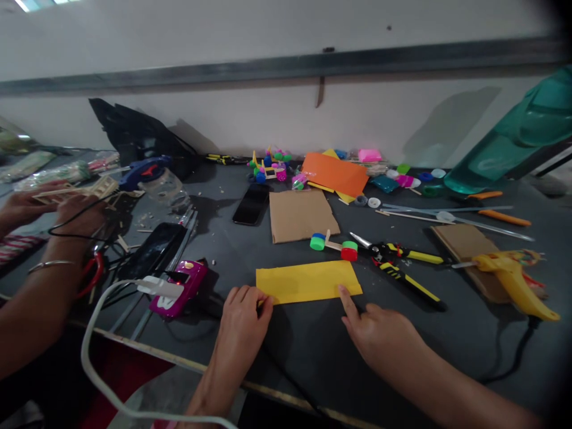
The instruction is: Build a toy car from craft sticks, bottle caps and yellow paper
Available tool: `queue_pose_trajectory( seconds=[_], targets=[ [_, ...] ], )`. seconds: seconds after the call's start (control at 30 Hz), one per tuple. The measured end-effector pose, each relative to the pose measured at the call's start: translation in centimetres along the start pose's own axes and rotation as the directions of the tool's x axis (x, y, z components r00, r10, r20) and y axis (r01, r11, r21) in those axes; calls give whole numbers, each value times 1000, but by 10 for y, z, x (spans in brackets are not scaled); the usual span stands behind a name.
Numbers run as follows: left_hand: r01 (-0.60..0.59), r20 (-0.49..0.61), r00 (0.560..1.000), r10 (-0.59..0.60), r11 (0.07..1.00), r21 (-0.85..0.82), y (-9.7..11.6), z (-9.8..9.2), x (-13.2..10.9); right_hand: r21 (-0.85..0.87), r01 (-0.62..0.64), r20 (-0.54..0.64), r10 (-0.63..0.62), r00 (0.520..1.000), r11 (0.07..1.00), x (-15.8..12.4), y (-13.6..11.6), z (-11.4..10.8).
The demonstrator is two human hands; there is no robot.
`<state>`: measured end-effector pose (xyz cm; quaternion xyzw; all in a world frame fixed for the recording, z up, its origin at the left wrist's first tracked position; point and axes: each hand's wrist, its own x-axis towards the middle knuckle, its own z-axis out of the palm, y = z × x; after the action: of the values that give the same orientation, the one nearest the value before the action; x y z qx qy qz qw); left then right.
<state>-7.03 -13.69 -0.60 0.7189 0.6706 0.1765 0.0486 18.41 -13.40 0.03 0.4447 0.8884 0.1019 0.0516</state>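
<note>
A yellow sheet of paper (pixel 308 281) lies flat on the dark table (pixel 313 339) in front of me. My left hand (pixel 243 319) rests on its near left corner, fingers curled and pinching the paper's edge. My right hand (pixel 379 330) presses its index fingertip on the paper's near right edge, the other fingers loosely folded, holding nothing. Just beyond the paper lies a stick axle with a green and a red bottle cap (pixel 334 244).
Pliers (pixel 402 262) and a yellow glue gun (pixel 513 280) lie to the right. Cardboard (pixel 301 214), orange paper (pixel 334 174), a phone (pixel 251 204) and colourful caps sit further back. At left, another person's hands (pixel 53 208) hold a stick frame near a pink device (pixel 179 289) and cables.
</note>
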Motion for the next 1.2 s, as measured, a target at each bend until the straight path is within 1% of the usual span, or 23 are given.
queue_pose_trajectory(
  seconds=[0.2,0.33,0.4,0.47,0.53,0.57,0.6,0.67,0.77,0.87,0.93,1.0,1.1,1.2],
  targets=[
    [28,72,997,-28,1000,-8,1,-5,2,-22,1,2,-1,1000,1000,0,0,-2],
    [36,83,996,-36,999,2,1,-5,1,-30,5,18,-4,1000,1000,0,1,-1],
    [46,63,997,-48,998,33,4,-5,-1,-31,5,16,-4,1000,1000,0,1,-2],
    [55,-3,998,-55,994,96,9,-6,-3,-33,1,14,-1,1000,999,0,1,-3],
    [41,-58,998,-31,984,176,15,-8,-4,-37,0,19,1,1000,999,0,1,-4],
    [10,-54,999,1,979,202,18,-9,-4,-38,-1,23,2,1000,999,0,1,-4],
    [-33,-25,999,39,977,211,21,-10,-4,-37,-2,26,3,1000,999,0,0,-3],
    [-137,80,989,125,974,179,25,-12,-3,-26,-5,28,5,1000,1000,0,0,-3],
    [-246,215,952,216,961,127,31,-14,-1,1,-14,32,14,999,1000,0,-1,-1],
    [-293,257,935,243,939,180,35,-12,-7,17,-23,46,22,999,1000,0,-1,-2],
    [-307,237,939,249,918,251,37,-6,-16,18,-28,54,27,998,999,0,-2,-2],
    [-306,182,948,260,901,307,38,1,-26,21,-31,60,29,998,999,0,-2,-2],
    [-297,132,954,268,900,318,40,8,-39,17,-39,64,37,997,999,0,-2,-2],
    [-266,117,963,241,910,317,47,8,-43,4,-38,61,37,997,999,-1,-2,-2]
  ],
)
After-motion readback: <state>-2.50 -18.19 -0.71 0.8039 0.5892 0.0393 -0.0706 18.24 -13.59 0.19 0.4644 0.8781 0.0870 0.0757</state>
